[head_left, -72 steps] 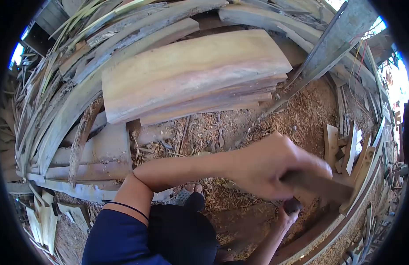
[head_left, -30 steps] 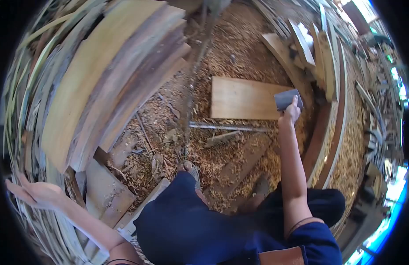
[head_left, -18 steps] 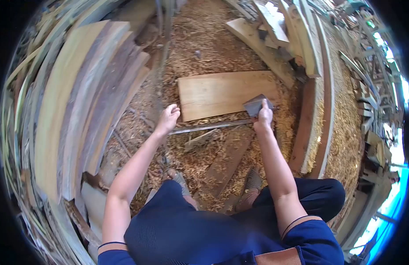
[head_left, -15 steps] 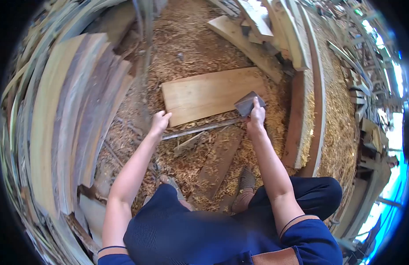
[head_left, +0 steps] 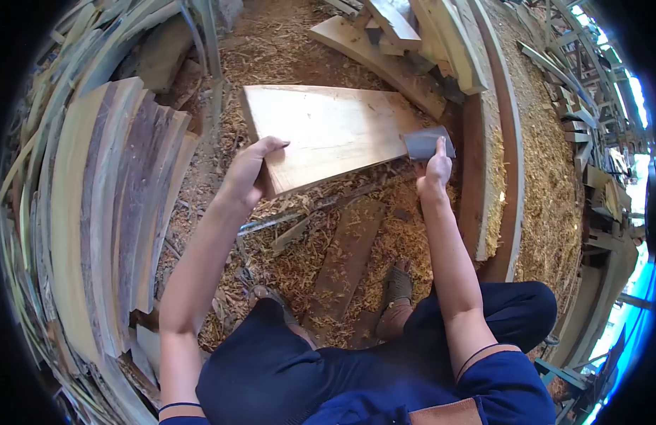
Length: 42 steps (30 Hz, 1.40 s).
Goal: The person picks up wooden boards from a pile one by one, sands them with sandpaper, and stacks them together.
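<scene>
Seated on the sawdust-covered ground [head_left: 299, 49], we clench our left hand [head_left: 251, 172] on the near-left corner of the pale plank [head_left: 328, 131] lying ahead, while our right hand [head_left: 434, 166] grasps a grey blade [head_left: 425, 144] at its right end; we judge a steady left grip keeps the plank from shifting.

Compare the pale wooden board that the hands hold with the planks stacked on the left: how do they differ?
The pale rectangular wooden board is a single piece, while the stacked grey-brown planks are many, packed side by side. The board looks clean and light yellow; the planks look darker and streaked. The left hand grips the board's near corner and the right hand holds a grey blade at its other end; no hand touches the planks. Both are flat sawn wood.
</scene>
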Tool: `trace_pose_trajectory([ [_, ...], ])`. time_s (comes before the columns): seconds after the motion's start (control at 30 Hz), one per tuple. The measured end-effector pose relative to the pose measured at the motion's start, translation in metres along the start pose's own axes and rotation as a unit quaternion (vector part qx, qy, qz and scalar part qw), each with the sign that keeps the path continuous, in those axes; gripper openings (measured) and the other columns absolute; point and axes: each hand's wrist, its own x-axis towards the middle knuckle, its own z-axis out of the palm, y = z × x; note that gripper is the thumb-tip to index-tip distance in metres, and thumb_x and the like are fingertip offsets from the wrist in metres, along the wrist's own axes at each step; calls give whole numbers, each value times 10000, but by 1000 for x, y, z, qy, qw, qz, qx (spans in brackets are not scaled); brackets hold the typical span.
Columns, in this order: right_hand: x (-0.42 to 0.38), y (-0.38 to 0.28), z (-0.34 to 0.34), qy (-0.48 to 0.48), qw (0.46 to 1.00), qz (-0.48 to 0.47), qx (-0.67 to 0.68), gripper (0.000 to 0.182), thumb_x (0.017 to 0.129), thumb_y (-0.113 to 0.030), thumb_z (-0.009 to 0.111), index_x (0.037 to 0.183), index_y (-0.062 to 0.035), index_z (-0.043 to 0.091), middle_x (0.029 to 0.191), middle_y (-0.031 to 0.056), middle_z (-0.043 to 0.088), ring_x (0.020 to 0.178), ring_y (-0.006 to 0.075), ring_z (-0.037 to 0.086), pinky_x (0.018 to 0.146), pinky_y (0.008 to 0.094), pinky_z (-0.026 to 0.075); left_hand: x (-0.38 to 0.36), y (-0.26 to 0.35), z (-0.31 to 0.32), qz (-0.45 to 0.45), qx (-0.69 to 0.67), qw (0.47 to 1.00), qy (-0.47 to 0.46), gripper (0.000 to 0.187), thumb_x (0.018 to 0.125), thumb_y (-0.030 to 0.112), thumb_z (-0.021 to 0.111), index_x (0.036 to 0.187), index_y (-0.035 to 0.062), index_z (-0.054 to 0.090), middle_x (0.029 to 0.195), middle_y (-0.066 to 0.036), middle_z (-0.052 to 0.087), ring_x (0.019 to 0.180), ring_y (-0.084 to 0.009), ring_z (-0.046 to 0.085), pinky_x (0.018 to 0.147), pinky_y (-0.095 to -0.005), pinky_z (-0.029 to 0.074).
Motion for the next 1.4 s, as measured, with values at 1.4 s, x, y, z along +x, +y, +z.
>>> trace_pose_trajectory([
  [1.4, -73, 90, 119, -429, 739, -413, -315, 296, 912, -134, 453, 1166, -42, 574, 1195, 198, 559, 1110, 334, 541, 945, 359, 428, -132, 36, -37, 127, -243, 957, 97, 587, 899, 367, 557, 1306, -3, 351, 1217, -189, 509, 1084, -287, 559, 861, -425, 524],
])
